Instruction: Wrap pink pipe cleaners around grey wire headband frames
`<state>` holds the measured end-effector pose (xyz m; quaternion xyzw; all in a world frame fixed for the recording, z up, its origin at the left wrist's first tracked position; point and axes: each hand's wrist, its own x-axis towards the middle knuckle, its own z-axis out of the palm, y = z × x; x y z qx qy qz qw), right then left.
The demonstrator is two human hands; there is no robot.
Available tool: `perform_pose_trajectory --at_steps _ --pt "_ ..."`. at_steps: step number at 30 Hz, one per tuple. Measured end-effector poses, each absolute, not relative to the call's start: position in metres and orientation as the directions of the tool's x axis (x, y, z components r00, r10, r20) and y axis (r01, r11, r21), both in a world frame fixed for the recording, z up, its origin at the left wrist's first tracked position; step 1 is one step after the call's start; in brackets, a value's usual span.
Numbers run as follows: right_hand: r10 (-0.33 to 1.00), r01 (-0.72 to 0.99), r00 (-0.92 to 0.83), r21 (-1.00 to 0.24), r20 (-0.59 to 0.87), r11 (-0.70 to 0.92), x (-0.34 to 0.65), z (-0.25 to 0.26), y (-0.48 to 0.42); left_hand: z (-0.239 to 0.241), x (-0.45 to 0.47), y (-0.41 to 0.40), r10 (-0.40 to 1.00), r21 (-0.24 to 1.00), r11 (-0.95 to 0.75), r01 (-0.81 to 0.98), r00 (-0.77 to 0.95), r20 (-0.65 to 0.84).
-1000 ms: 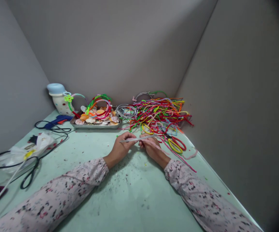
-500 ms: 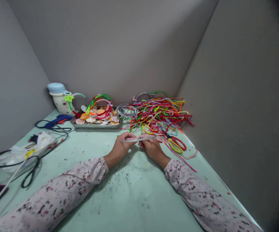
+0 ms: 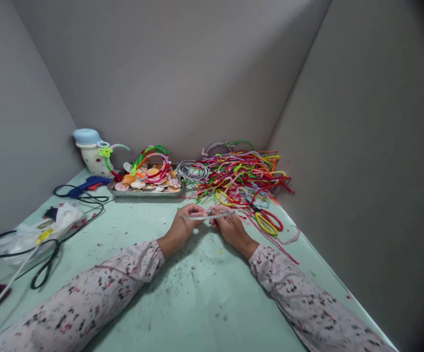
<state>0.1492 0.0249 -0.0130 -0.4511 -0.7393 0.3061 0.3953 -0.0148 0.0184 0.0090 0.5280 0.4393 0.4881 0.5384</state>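
A thin grey headband (image 3: 205,216) is held level over the middle of the table, seen nearly edge-on. My left hand (image 3: 184,224) grips its left part between thumb and fingers. At its right part, the fingers of my right hand (image 3: 231,226) are closed on it. Something pale pink shows around the fingertips, too small to make out. Just beyond my hands lies a heap of coloured pipe cleaners (image 3: 243,171). Scissors with red and yellow handles (image 3: 268,222) rest to the right of my right hand.
Behind my left hand a metal tray (image 3: 147,194) holds shells and pipe-cleaner-wrapped hoops (image 3: 153,161). Bare grey headbands (image 3: 192,171) are stacked beside it. A cup with a blue lid (image 3: 92,151), a blue glue gun (image 3: 89,185), black cords and a plastic bag (image 3: 63,215) are on the left.
The headband has tilted slightly, so its curve shows more below my fingers. Both hands have kept nearly the same place and stay closed on it.
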Motion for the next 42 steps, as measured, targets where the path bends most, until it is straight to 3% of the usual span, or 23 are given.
perform_pose_trajectory --at_steps 14,29,33,42 --pt "0.968 0.282 -0.164 -0.932 0.188 0.228 0.144 -0.006 0.029 0.007 -0.014 0.019 0.979 0.995 -0.062 -0.08 0.19 0.077" --pt "0.966 0.347 -0.164 -0.905 0.199 0.245 0.145 -0.012 0.031 0.006 -0.015 0.019 0.978 0.988 -0.141 0.063 0.162 0.129" --pt "0.939 0.411 -0.201 -0.847 0.278 0.339 0.148 -0.016 0.032 0.004 -0.015 0.02 0.986 0.99 -0.115 0.081 0.13 0.104" --pt "0.787 0.558 -0.361 -0.56 0.501 0.612 0.153 -0.024 0.034 0.001 -0.016 0.024 0.992 0.997 -0.066 0.046 0.11 0.061"
